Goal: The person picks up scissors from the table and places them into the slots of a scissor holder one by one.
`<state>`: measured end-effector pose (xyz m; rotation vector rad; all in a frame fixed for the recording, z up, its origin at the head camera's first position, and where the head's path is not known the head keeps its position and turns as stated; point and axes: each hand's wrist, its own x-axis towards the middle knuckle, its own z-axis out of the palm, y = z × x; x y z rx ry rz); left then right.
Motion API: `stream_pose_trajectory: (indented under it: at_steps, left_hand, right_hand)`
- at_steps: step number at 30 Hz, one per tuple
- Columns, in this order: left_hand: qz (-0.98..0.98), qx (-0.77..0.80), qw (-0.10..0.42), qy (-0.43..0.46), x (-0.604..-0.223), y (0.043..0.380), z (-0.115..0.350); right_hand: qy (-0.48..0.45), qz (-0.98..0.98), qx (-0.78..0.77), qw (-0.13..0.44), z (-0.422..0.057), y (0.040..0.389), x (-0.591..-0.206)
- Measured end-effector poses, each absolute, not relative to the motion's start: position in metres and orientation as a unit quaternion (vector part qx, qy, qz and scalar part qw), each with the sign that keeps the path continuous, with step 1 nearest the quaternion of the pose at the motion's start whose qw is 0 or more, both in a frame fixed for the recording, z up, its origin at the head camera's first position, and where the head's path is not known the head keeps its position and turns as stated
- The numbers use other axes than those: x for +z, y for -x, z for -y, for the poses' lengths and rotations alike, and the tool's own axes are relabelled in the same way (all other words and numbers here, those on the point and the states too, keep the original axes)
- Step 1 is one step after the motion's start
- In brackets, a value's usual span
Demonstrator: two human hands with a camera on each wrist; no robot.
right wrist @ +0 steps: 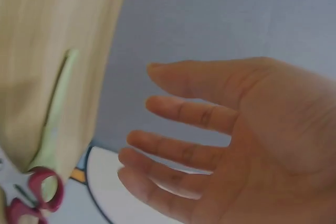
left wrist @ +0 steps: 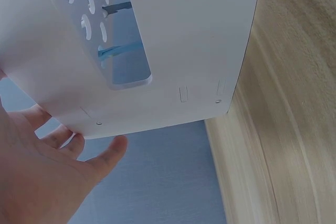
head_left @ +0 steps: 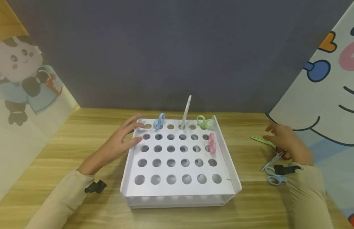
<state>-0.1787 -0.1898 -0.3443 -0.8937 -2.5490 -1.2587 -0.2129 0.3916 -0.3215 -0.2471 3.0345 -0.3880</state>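
My left hand (head_left: 119, 141) is at the back left corner of a white rack (head_left: 177, 189) with rows of round holes. Its fingers are spread around the rack's edge; firm contact is unclear. Blue-handled scissors (head_left: 157, 124), green-handled scissors (head_left: 203, 125) and pink-handled scissors (head_left: 212, 147) stand in holes. A slim white piece (head_left: 186, 111) leans up from the back row, its kind unclear. My right hand (head_left: 288, 143), fingers loosely bent and holding nothing, hovers over green scissors (head_left: 264, 140) and red-handled scissors (head_left: 279, 155). Nearer me lies another pair of blue-handled scissors (head_left: 276, 180).
The rack stands on a wood-grain table (head_left: 251, 203), with raised side walls (head_left: 227, 152). A grey panel (head_left: 171, 57) rises behind the table. Cartoon-printed panels stand at the left (head_left: 28, 105) and right (head_left: 297, 101).
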Motion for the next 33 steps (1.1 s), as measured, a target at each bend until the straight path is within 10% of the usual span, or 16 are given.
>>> stream_pose_trajectory:
  at_steps: [16,33]
  left_hand:
    - [0.854,-0.42,0.077,0.296,-0.343,0.179,0.19]
    - [0.852,-0.422,0.078,0.3,-0.343,0.178,0.19]
  right_hand:
    - [-0.077,-0.959,-0.203,0.181,-0.425,0.203,-0.349]
    - [-0.018,-0.977,-0.158,0.14,-0.412,0.215,-0.361]
